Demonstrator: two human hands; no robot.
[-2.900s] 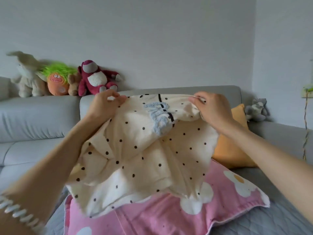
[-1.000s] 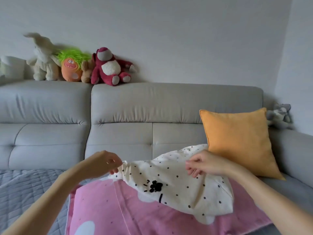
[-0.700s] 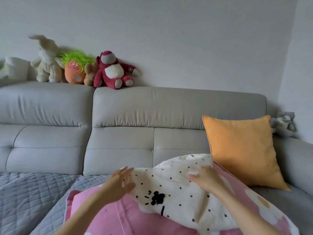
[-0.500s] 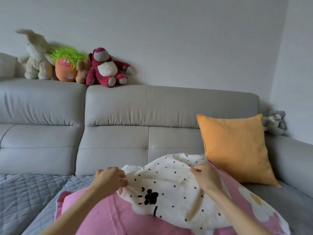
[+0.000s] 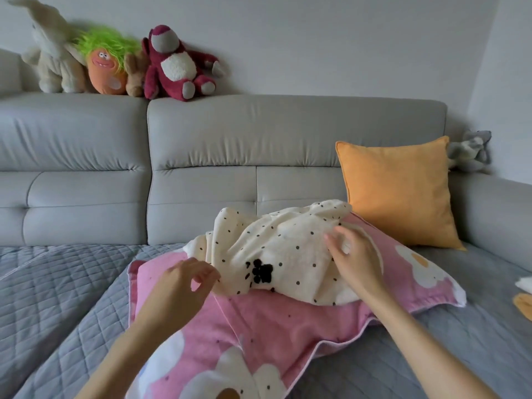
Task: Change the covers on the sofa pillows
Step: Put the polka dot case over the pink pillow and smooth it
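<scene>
Lowest in the frame, a pink pillow [image 5: 288,321] with white flowers lies on the quilted grey sofa seat [image 5: 57,283], filling the bottom centre. On top of it, at mid-frame, sits the cream dotted cover [image 5: 276,249], crumpled into a loose heap with a black paw mark facing the camera.

The cover looks light, soft and limp; it would sag and fold wherever it is not held, and should not slip much against the pillow's cloth. I judge the best hold to be a pinch at two corners or along an open hem, so the mouth can be spread. Where that opening lies cannot be made out in the bunched cloth.

The left hand [image 5: 184,286] comes in from the lower left, forearm angled up and inward, fingers loosely curled just beside the cover's near-left edge; it holds nothing that I can see. The right hand [image 5: 354,263] reaches from the lower right, palm down, fingers spread and resting on the cover's right side, pressing rather than gripping.

Further back, an orange pillow [image 5: 400,191] leans against the sofa back at the right. Along the top of the backrest at upper left sit plush toys [image 5: 175,67], and a grey one [image 5: 469,152] at far right.
</scene>
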